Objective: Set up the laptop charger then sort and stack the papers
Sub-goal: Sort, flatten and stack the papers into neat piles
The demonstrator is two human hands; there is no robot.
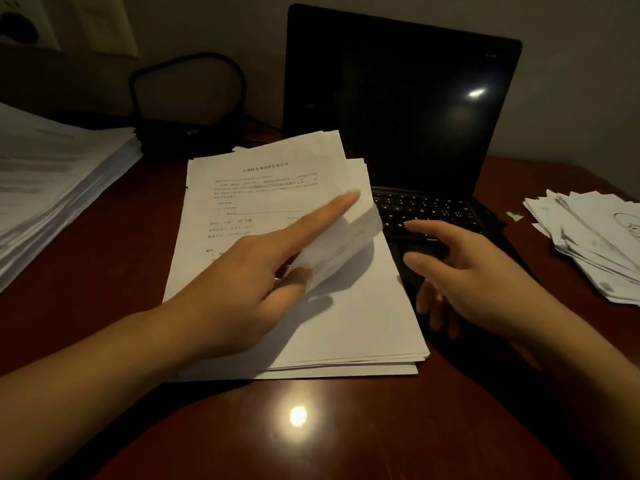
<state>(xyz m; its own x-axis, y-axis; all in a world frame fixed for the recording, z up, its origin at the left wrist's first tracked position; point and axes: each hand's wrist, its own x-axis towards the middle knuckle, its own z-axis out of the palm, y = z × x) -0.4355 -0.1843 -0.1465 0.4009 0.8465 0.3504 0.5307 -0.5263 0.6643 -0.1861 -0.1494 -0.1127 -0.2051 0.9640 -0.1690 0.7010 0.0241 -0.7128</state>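
- The left hand (249,271) reaches out over the stack of papers (346,323). Its forefinger is straight and its thumb is tucked below.
- A small sheet (343,247) is pinched between that forefinger and thumb. The sheet is blurred, so its print cannot be read.
- The stack of papers lies flat on the desk (311,445), right under the left hand and just left of the right hand (478,282). Its top page carries printed lines, and the sheets are fanned a little at the far corner.
- The right hand hovers with its fingers loosely spread and holds nothing. It is over the near edge of the laptop (398,98), just beside the stack's right edge.
- The laptop stands open beyond the right hand with its screen dark. The far right corner of the stack overlaps the keyboard's left side.
- A tall pile of papers (52,174) sits well to the left of the left hand, at the desk's edge.
- Loose papers (588,237) lie spread out well to the right of the right hand.
- A black cable (187,84) loops up against the wall, beyond the left hand and left of the laptop.
- A wall socket (20,26) shows far beyond the left hand, above the tall pile.
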